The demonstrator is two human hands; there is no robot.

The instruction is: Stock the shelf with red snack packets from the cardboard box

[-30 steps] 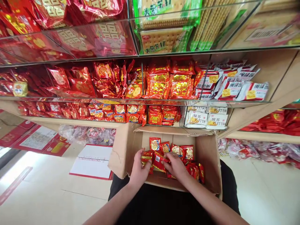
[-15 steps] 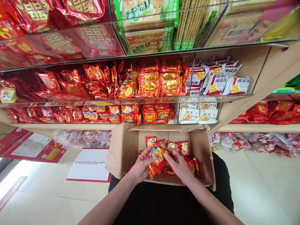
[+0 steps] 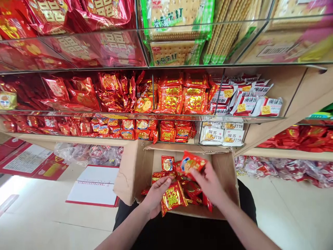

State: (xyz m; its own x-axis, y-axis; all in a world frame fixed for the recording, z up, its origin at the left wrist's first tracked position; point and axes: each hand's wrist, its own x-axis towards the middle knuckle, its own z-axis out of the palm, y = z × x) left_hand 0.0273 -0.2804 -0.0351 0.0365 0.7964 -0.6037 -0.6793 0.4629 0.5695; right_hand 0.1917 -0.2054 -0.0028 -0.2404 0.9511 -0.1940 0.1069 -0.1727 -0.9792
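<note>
My left hand (image 3: 155, 198) is closed on a red and gold snack packet (image 3: 173, 198), low over the near part of an open cardboard box (image 3: 127, 175). Above the box's right half, my right hand (image 3: 211, 182) pinches another red snack packet (image 3: 191, 163) with a blue and gold print. More red packets (image 3: 168, 163) lie loose inside the box, partly hidden under my hands. The box rests on my lap, just below the lowest shelf.
Red packets and white cracker packs (image 3: 223, 135) fill the lowest shelf (image 3: 78, 137). Higher shelves with clear fronts hold red packs and green-edged crackers (image 3: 177, 52). Bagged sweets (image 3: 90, 154) lie beneath. A white sheet with red edges (image 3: 92, 185) is on the floor at left.
My hands have moved apart. The right has lifted a packet up and away from the left, which holds another one lower down. The view has shifted slightly.
</note>
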